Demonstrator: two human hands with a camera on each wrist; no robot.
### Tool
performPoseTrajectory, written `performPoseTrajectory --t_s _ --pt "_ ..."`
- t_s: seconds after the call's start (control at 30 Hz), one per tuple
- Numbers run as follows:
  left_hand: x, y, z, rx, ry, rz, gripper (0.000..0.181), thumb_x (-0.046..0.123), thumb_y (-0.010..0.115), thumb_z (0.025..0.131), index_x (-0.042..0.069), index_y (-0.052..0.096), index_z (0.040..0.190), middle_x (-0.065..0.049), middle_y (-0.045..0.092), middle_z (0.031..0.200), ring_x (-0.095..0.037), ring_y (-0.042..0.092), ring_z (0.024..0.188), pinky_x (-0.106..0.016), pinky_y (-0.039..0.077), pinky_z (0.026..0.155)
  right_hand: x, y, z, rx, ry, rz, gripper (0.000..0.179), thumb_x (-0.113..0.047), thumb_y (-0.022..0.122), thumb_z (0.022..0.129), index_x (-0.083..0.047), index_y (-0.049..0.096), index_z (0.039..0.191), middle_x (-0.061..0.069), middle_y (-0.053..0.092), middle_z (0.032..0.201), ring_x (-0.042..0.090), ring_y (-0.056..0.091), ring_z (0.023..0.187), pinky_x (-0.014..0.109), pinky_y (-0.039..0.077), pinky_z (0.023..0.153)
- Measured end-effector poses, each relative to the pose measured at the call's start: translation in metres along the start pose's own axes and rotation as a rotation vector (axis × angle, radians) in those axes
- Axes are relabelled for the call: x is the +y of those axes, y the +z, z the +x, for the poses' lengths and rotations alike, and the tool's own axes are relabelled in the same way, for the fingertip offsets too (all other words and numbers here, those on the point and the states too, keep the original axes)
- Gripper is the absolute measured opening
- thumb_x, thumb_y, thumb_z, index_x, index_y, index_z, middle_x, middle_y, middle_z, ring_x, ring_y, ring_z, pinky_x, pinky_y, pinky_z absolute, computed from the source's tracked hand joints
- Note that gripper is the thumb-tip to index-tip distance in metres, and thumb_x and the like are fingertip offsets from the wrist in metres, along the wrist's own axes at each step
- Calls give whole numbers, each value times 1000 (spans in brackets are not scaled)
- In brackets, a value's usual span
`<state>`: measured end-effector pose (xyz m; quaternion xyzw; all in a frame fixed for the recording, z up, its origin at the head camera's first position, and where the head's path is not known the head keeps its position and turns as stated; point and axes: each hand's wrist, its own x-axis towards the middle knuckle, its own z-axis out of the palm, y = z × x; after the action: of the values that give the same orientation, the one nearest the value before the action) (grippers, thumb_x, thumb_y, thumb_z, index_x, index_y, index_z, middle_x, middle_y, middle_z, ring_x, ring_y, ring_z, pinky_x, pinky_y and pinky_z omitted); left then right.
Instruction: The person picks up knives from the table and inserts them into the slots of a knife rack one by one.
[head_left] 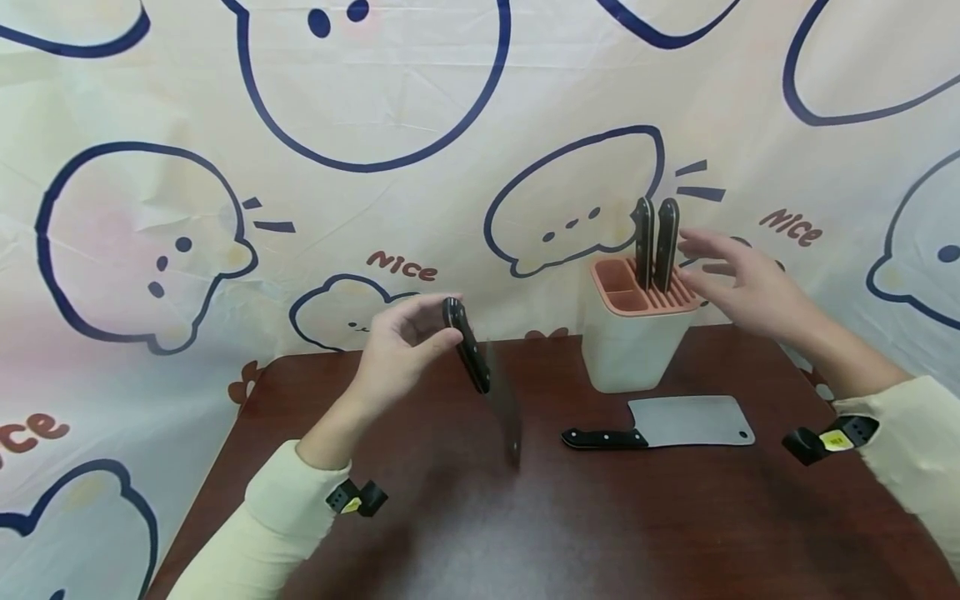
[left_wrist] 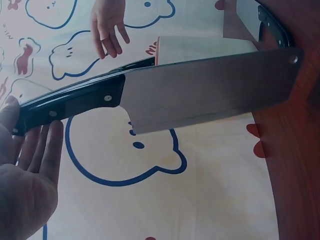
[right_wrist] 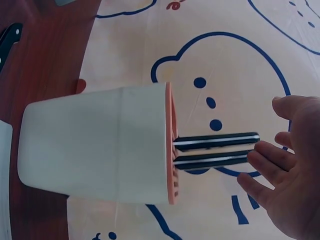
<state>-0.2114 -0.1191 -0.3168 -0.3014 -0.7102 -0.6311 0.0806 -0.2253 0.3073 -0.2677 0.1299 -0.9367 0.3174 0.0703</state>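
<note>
My left hand pinches the black handle of a cleaver between thumb and fingers, near the handle's end. Its broad blade hangs down over the table, edge-on in the head view. At the right, my right hand is beside two black-handled knives standing upright in a knife holder. In the right wrist view the fingers of that hand are spread and loosely bent near the handle ends, gripping nothing. The blades of the two knives are hidden inside the holder.
A second cleaver lies flat on the dark wooden table, in front of the holder, handle to the left. The holder has a pink slotted top with open compartments at its left. A patterned cloth hangs behind the table.
</note>
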Motion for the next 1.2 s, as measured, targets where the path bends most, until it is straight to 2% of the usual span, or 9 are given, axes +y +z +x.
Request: performPoseTrajectory --t_s 0.13,0.43,0.7,0.87,1.0,1.2 --pt "2 -1 4 9 11 -6 44 20 78 92 2 64 130 -7 71 107 -25 67 97 -30 57 89 -8 2 -1 -22 -5 8 68 -38 57 104 -17 28 162 22 40 156 53 39 138 77 37 97" --pt "8 -2 16 33 -34 58 40 3 76 91 0 64 129 -10 69 108 -24 66 97 -28 56 87 -15 9 1 -49 -64 72 66 -32 59 104 -16 30 161 18 43 156 50 41 138 76 37 98" --pt "12 3 29 20 -18 129 40 4 77 90 3 66 128 -11 71 108 -22 68 99 -33 57 89 -25 17 1 -45 -90 84 62 -31 60 104 -16 34 159 18 48 152 52 42 137 74 37 102" --pt "15 6 35 11 -20 147 40 5 77 90 5 66 129 -10 72 108 -20 68 99 -33 56 88 -32 25 4 -27 -128 95 59 -29 60 104 -16 38 157 15 54 146 43 49 133 69 37 106" --pt "17 8 38 1 -20 160 41 7 78 90 6 66 129 -10 72 109 -20 67 100 -36 56 89 -40 30 4 -31 -141 104 57 -27 62 103 -17 41 155 14 56 143 39 54 127 63 43 102" --pt "18 12 45 -7 -27 175 41 9 79 90 6 66 129 -10 72 112 -20 68 102 -45 56 91 -47 34 5 -56 -119 107 58 -27 62 103 -20 41 156 14 52 147 40 56 125 56 48 92"
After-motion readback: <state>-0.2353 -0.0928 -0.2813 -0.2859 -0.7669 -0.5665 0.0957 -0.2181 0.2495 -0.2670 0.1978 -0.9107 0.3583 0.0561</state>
